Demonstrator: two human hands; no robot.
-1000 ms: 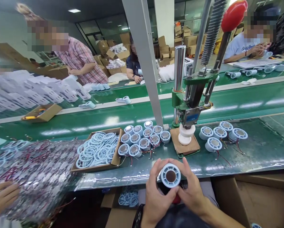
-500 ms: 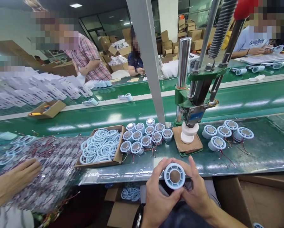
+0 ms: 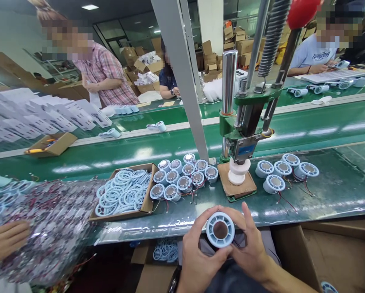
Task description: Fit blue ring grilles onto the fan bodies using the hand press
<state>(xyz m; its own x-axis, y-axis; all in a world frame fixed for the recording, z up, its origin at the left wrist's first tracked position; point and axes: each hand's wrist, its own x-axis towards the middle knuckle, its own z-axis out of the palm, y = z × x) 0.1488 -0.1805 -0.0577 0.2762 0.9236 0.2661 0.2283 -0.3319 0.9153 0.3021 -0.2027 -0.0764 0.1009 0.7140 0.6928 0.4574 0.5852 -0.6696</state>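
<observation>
Both hands hold one round light-blue motor housing (image 3: 220, 230) with a brown metal centre, close to my body below the bench edge. My left hand (image 3: 197, 256) grips its left side, and my right hand (image 3: 251, 248) grips its right side with the forefinger raised. Ahead on the green bench stands a hand press (image 3: 241, 138) with a white round die on a brown pad (image 3: 237, 188). Several similar motor housings with red and black wires (image 3: 182, 177) lie left of the press. Several more housings (image 3: 281, 171) lie to its right.
A cardboard tray of light-blue rings (image 3: 124, 193) sits left of the housings. A co-worker's hand (image 3: 5, 242) rests on a plastic bag of wired parts (image 3: 48, 228) at far left. Open cardboard boxes (image 3: 337, 252) stand below the bench. People work beyond the conveyor belt (image 3: 170, 146).
My hands kept hold of the housing, shifting it slightly. The co-worker's hand at left reached onto the bag, then pulled back leftward.
</observation>
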